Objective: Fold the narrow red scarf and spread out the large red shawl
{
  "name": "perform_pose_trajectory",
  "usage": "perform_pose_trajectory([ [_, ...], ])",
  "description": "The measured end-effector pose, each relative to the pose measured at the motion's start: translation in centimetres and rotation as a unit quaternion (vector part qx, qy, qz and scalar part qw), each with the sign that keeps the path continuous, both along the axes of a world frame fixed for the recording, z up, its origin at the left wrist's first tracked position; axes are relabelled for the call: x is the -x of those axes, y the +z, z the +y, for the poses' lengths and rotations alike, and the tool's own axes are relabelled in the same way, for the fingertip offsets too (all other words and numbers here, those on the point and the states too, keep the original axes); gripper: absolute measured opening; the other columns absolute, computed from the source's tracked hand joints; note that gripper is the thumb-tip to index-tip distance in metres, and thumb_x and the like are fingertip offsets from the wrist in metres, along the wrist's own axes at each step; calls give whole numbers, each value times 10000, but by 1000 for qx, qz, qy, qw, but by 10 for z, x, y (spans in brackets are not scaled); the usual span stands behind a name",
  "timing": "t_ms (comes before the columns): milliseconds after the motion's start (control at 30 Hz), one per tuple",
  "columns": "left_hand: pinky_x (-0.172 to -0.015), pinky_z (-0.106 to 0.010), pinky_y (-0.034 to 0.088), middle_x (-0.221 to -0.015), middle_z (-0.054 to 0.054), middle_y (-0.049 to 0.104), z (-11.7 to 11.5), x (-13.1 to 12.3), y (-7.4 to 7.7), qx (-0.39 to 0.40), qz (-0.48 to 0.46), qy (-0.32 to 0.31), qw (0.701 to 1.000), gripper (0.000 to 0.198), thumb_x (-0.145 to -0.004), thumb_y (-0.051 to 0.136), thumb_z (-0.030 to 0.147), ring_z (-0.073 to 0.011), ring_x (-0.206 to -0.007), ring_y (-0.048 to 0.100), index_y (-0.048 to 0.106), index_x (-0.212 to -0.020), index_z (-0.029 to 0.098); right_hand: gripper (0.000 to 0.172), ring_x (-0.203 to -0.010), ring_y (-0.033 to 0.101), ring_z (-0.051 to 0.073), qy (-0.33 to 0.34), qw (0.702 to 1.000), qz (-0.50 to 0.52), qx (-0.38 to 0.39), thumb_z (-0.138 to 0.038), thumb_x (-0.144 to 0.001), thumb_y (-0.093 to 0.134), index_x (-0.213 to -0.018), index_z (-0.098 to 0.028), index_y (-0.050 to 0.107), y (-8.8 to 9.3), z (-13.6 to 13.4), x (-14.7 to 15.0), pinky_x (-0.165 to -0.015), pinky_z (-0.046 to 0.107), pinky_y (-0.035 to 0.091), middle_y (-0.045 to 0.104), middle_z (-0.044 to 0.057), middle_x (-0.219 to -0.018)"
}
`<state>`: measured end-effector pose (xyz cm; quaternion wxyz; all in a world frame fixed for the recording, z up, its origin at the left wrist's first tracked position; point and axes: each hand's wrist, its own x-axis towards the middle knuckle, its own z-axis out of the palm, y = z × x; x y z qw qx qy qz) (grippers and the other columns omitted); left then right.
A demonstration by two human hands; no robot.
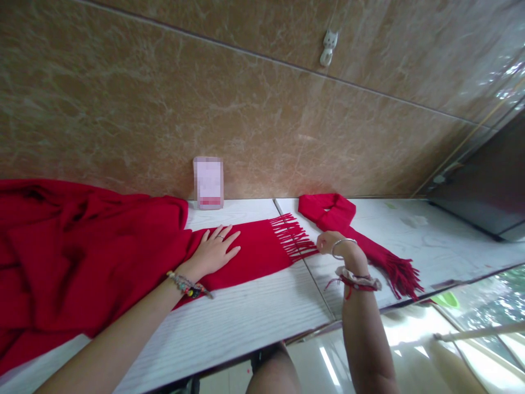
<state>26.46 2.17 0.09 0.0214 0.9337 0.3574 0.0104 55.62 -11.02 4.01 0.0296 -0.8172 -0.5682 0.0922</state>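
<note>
A red scarf (pixel 258 246) lies flat across the white table, its fringed end pointing right. My left hand (pixel 213 253) rests on it with the fingers spread, pressing the cloth down. At the scarf's fringe (pixel 292 238), my right hand (pixel 328 242) is closed, its fingers pinched on a strand that is drawn out to the right. The fingertips are partly hidden behind the hand. Just beyond the right hand, another red scarf (pixel 328 210) lies folded in a loop, with its tassels (pixel 404 276) toward the table's front edge.
A large heap of red cloth (pixel 74 257) covers the table's left side. A phone with a blurred screen (pixel 209 183) leans against the brown marbled wall (pixel 164 98). A white hook (pixel 328 48) is fixed to the wall. A dark box-shaped object (pixel 484 175) stands at the right end of the white table (pixel 262 303).
</note>
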Motion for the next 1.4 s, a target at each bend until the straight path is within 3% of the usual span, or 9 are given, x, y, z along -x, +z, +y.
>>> perform_pose_trajectory([
  [133, -1031, -471, 211, -1442, -63, 280, 1, 0, -1, -4, -2, -2, 1000, 495, -890, 303, 416, -265, -1318, 219, 350, -1348, 235, 183, -622, 574, 171, 6, 1000, -24, -18, -39, -628, 564, -674, -172, 683, 3, 2, -8, -586, 275, 459, 624, 59, -654],
  [333, -1027, -477, 210, -1439, -51, 291, 3, 0, -4, -3, -11, 0, 1000, 490, -885, 303, 418, -264, -1315, 228, 352, -1344, 257, 481, -1096, 479, 254, 241, 946, 7, -216, -344, -788, 545, -1237, -181, 489, -20, 35, 45, -933, 432, 388, 522, 147, -1180],
  [467, -1031, -478, 207, -1443, -58, 280, 2, 0, -3, 1, -5, 2, 1000, 493, -886, 305, 414, -268, -1319, 218, 346, -1348, 248, 651, -1297, 253, 297, 282, 953, -27, -110, -495, -818, 470, -1364, -176, 316, -40, 47, 85, -1015, 516, 262, 324, 159, -1402],
  [600, -1033, -473, 209, -1439, -81, 284, -1, 0, 0, -1, -6, -4, 1000, 499, -890, 299, 413, -263, -1320, 217, 348, -1349, 222, 599, -1325, 200, 275, 263, 962, -67, -30, -491, -875, 352, -1379, -174, 288, -47, 49, 93, -1046, 501, 207, 246, 128, -1446],
  [800, -1028, -484, 217, -1430, -82, 302, 0, 1, -3, -5, -35, -6, 999, 498, -881, 315, 425, -259, -1322, 218, 368, -1335, 228, 556, -1322, 195, 296, 196, 977, -77, 17, -469, -891, 314, -1374, -194, 300, -50, 45, 66, -1012, 550, 245, 241, 110, -1447],
  [933, -1027, -514, 200, -1443, -84, 266, 1, 3, -2, 16, -39, -7, 999, 531, -867, 336, 456, -278, -1326, 199, 353, -1344, 223, 554, -1315, 227, 267, 166, 985, -38, -5, -448, -877, 360, -1373, -209, 304, -51, 44, 40, -1028, 502, 263, 282, 112, -1433],
  [1067, -1029, -525, 186, -1440, -99, 267, -1, 4, 2, 24, -39, -11, 999, 557, -865, 330, 470, -288, -1328, 190, 345, -1349, 196, 594, -1313, 241, 244, 163, 982, -11, -95, -425, -857, 415, -1369, -143, 310, -48, 52, 28, -1057, 443, 250, 302, 153, -1418],
  [1233, -1038, -510, 184, -1440, -102, 263, -3, 3, 4, 25, -35, -7, 999, 578, -866, 326, 471, -278, -1329, 190, 333, -1354, 161, 533, -1295, 277, 276, 195, 969, -34, -144, -349, -863, 421, -1344, -131, 352, -46, 80, 61, -1026, 497, 283, 352, 177, -1384],
  [1400, -1044, -497, 188, -1439, -107, 259, 1, 3, -1, 21, -37, -10, 999, 602, -865, 315, 488, -271, -1330, 190, 322, -1357, 140, 499, -1304, 255, 267, 235, 966, -77, -70, -327, -894, 365, -1354, -135, 331, -48, 104, 113, -1017, 486, 294, 319, 144, -1407],
])
